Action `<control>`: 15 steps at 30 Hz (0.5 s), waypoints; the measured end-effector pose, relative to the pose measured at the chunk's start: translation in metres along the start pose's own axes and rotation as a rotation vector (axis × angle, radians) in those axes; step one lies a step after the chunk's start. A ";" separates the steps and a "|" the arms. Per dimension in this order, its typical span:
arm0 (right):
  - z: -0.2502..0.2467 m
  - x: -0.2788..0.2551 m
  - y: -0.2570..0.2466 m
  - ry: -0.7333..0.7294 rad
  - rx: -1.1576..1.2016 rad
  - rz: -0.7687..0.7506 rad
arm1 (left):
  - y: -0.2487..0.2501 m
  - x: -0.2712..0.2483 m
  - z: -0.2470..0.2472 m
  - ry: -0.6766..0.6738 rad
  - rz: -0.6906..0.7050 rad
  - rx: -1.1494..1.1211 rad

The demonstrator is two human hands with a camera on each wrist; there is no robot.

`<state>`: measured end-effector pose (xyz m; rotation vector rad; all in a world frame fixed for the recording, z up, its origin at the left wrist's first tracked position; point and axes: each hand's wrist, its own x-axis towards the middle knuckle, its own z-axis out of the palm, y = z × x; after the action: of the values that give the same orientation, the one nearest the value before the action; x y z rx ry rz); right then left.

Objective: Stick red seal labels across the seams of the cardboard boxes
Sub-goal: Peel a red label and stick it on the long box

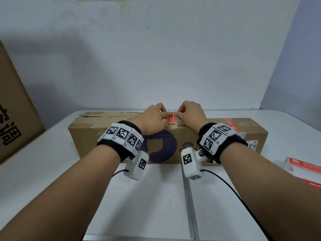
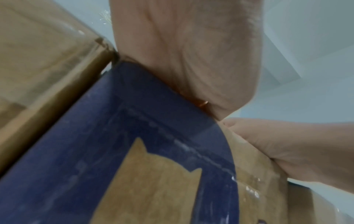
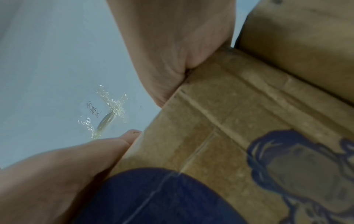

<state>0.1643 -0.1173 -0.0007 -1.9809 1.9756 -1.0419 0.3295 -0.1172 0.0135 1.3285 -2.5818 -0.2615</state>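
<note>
A long cardboard box [image 1: 104,134] with a dark blue cat print lies across the white table. A red seal label [image 1: 171,120] sits at the box's top front edge, folded over onto the front face. My left hand [image 1: 164,115] pinches the label's left side with curled fingers. My right hand [image 1: 178,115] pinches its upper right corner. In the left wrist view my left hand's palm [image 2: 182,60] lies on the box edge [image 2: 134,94], with a sliver of the red seal label [image 2: 203,103] under it. The right wrist view shows my right hand's palm [image 3: 172,45] against the box [image 3: 249,106]; the label is hidden there.
Another red label [image 1: 231,125] is stuck on the box top at the right. Sheets of red labels [image 1: 303,165] lie on the table [image 1: 147,197] at the right. A big cardboard box [image 1: 15,108] stands at the left. A wall rises close behind.
</note>
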 end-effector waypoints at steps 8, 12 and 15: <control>-0.003 -0.004 0.000 -0.017 -0.007 -0.003 | 0.002 -0.002 -0.001 0.026 -0.037 -0.024; -0.004 -0.009 0.001 -0.025 0.037 -0.013 | 0.002 -0.017 0.001 0.115 -0.012 -0.031; -0.008 -0.016 0.000 -0.046 0.048 -0.069 | 0.003 -0.028 0.004 0.159 0.002 0.001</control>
<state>0.1614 -0.0995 -0.0002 -2.0428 1.8536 -1.0387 0.3417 -0.0920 0.0077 1.2919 -2.4514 -0.1473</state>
